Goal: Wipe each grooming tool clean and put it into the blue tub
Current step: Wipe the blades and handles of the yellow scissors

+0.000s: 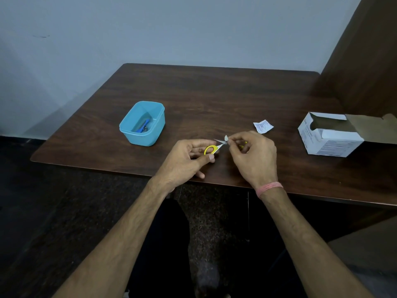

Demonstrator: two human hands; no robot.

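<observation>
My left hand [187, 159] grips small scissors [214, 147] by their yellow handle loop, the steel blades open and pointing right. My right hand [253, 155] pinches a small white wipe [226, 138] against one blade near the tip. Something yellow [243, 144] shows behind my right fingers, mostly hidden. The blue tub [129, 131] stands to the left on the dark wooden table [204, 93], and inside it lies a blue-handled tool [142, 126] beside a metal piece.
A torn white wipe sachet [263, 126] lies just beyond my right hand. An open white cardboard box [330, 134] stands at the right, its flap folded out. The table's front edge runs under my wrists. A brown panel rises at the far right.
</observation>
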